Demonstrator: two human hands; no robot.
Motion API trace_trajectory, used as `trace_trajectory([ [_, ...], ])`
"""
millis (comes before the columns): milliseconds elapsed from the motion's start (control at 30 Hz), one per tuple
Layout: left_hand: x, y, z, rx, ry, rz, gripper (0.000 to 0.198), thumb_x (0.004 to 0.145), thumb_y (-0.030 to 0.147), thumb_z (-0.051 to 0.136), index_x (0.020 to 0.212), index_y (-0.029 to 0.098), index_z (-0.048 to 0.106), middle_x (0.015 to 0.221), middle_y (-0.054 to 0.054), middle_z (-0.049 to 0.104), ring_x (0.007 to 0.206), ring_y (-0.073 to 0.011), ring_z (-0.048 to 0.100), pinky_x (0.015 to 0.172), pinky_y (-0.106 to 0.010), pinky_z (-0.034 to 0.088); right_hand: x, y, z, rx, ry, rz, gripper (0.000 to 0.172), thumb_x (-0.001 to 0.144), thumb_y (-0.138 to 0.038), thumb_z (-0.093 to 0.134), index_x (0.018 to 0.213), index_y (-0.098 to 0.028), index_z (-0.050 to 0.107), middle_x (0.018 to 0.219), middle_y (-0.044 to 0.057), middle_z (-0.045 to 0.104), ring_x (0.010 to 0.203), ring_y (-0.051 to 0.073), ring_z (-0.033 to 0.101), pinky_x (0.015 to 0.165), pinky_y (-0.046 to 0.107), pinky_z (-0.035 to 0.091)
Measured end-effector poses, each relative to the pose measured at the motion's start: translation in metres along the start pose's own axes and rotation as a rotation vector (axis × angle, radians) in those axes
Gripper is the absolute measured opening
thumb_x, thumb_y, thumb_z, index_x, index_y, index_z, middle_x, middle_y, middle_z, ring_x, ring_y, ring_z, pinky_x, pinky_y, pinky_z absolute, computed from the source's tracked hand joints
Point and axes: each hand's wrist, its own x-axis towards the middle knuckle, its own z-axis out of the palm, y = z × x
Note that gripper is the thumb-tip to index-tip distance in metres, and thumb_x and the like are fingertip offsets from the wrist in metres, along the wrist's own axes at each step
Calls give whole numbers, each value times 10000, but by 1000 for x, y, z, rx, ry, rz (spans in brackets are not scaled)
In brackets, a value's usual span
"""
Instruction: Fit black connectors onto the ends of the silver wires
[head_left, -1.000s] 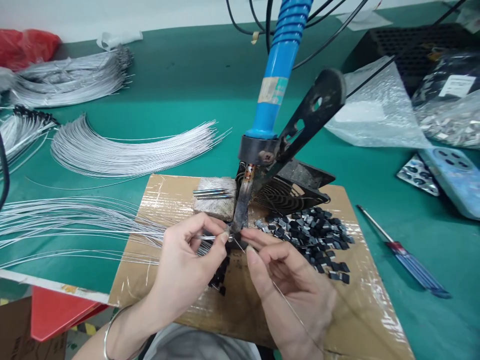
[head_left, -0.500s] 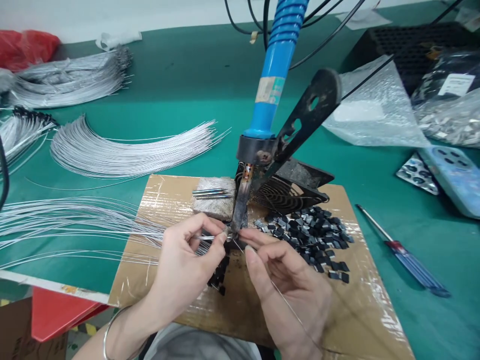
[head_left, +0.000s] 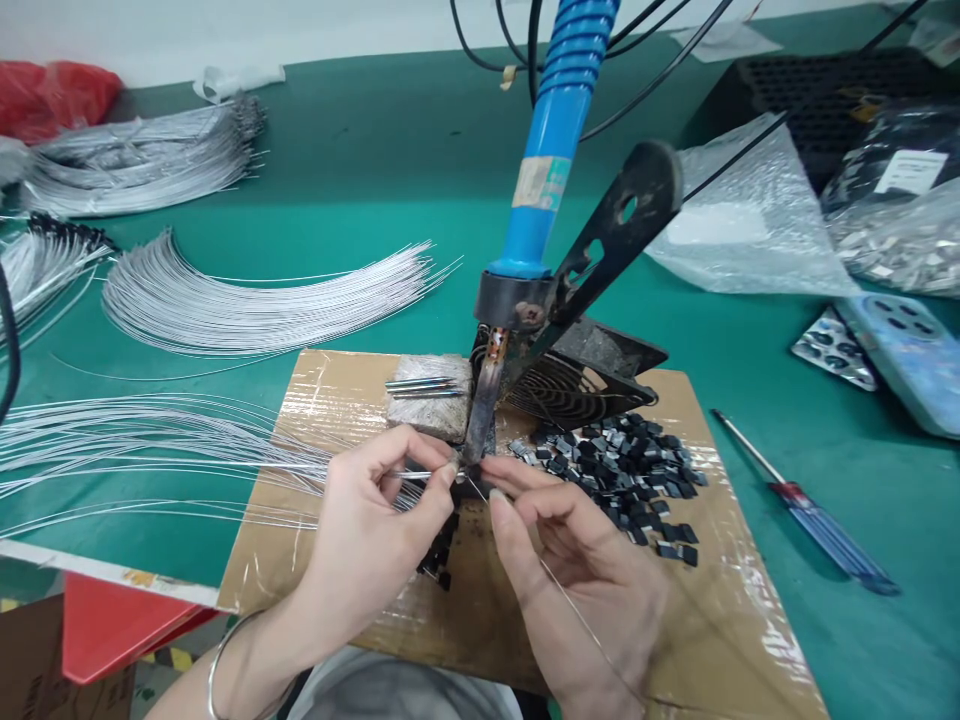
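Observation:
A blue-handled soldering iron stands tilted in a black metal stand, its dark tip pointing down at the cardboard sheet. My left hand pinches the end of a thin silver wire and holds it against the tip. My right hand pinches a fine solder strand whose end also meets the tip. Both hands are closed, fingertips almost touching under the iron.
A pile of small black parts lies right of the hands. Grey wire bundles fan across the green table at left. A red-handled screwdriver lies at right. Plastic bags and a black tray sit at back right.

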Motion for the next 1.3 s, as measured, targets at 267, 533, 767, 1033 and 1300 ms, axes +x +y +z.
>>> trace_trajectory([
  [267, 1, -2, 2, 7, 4, -1, 136, 807, 103, 670, 685, 161, 663, 755, -17, 718, 760, -152, 673, 671, -220, 490, 0, -2, -1, -1, -6, 24, 175, 890, -187, 687, 735, -224, 616, 1107, 66, 777, 1031, 201, 741, 915, 319, 577],
  [533, 0, -4, 2, 47, 2, 1, 133, 810, 108, 664, 687, 157, 659, 757, -15, 709, 760, -150, 666, 672, -222, 482, 0, 2, 1, -9, -1, 15, 169, 894, -201, 691, 744, -217, 615, 1103, 84, 774, 1039, 210, 738, 905, 327, 574],
  [767, 0, -2, 1, 33, 7, -3, 131, 815, 118, 667, 691, 160, 658, 769, -21, 714, 764, -156, 669, 674, -233, 483, 0, 0, 1, -20, 15, 5, 168, 880, -208, 706, 737, -220, 620, 1110, 85, 774, 1033, 221, 738, 904, 329, 565],
  [1033, -1, -1, 2, 74, 31, 8, 133, 805, 143, 656, 675, 169, 648, 777, -36, 725, 763, -179, 675, 635, -252, 470, -1, 2, 1, -28, 11, -1, 164, 880, -198, 711, 746, -234, 623, 1103, 46, 778, 1022, 194, 740, 892, 291, 553],
  [1300, -2, -2, 1, 84, 16, -5, 130, 811, 148, 661, 683, 166, 658, 775, -31, 725, 767, -174, 670, 632, -244, 460, -1, 1, 0, -11, 10, 4, 163, 890, -198, 697, 748, -220, 619, 1099, 82, 772, 1028, 216, 738, 910, 343, 557],
])
